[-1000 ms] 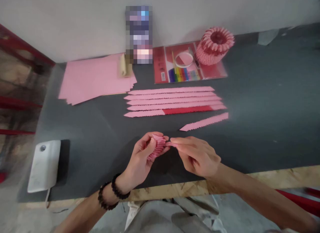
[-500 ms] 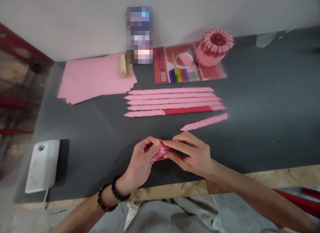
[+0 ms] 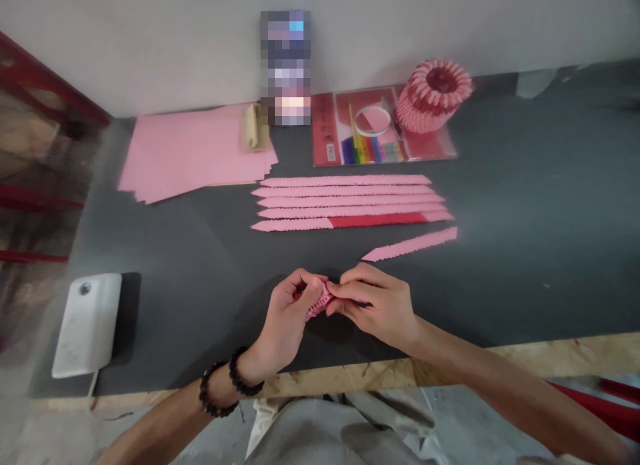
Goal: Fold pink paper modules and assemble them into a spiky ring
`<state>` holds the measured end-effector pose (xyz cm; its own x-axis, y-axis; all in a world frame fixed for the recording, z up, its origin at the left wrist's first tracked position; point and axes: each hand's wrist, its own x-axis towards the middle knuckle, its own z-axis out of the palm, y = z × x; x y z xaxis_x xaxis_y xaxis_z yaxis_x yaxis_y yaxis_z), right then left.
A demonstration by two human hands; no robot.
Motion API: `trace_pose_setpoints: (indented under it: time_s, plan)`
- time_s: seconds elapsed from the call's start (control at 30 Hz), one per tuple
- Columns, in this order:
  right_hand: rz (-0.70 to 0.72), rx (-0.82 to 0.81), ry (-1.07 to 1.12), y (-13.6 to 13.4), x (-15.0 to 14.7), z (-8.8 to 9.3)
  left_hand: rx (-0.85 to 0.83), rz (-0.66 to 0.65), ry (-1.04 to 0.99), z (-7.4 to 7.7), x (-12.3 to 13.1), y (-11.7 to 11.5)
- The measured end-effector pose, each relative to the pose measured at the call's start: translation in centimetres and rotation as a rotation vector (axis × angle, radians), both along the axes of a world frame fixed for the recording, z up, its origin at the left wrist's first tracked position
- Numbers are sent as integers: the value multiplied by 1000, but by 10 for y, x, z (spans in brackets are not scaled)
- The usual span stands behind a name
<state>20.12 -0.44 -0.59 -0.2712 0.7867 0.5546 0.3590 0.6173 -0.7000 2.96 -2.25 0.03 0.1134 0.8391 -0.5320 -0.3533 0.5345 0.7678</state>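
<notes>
Both of my hands meet just above the dark table mat (image 3: pixel 525 252), near its front edge. My left hand (image 3: pixel 287 315), with a bead bracelet at the wrist, is closed round a small bunch of folded pink paper pieces (image 3: pixel 319 303). My right hand (image 3: pixel 377 305) pinches the same bunch from the right, fingers pressed together on it. Most of the paper bunch is hidden by my fingers. A short row of joined pink pieces (image 3: pixel 410 244) lies just beyond my right hand.
Several long rows of joined pink pieces (image 3: pixel 350 202), one partly red, lie mid-table. Behind them are pink paper sheets (image 3: pixel 190 152), a red packet with a tape ring (image 3: pixel 380 128), and a round pink paper-piece vase (image 3: pixel 434 95). A white device (image 3: pixel 87 325) lies front left.
My right hand has closed in on the paper bunch from the right, and my left fingers have folded over it, so less pink paper shows than before.
</notes>
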Motion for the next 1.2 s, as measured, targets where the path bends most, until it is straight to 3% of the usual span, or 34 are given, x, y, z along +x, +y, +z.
trace_pose_setpoints:
  time_s: [0.33, 0.5, 0.77, 1.03, 1.2]
  plan:
    - [-162, 73, -80, -11, -6, -5, 50, -1, -12, -2, 6, -7]
    - [-156, 165, -250, -11, -3, -5, 32, 59, -50, -1, 11, -5]
    - [-220, 116, -267, -14, -6, -2, 28, 32, -111, 2, 12, -7]
    - [-123, 38, -146, -7, 2, -2, 36, 46, -124, 1, 10, -4]
    - [-4, -129, 22, -3, 13, 3, 96, 72, -192, 6, 4, 4]
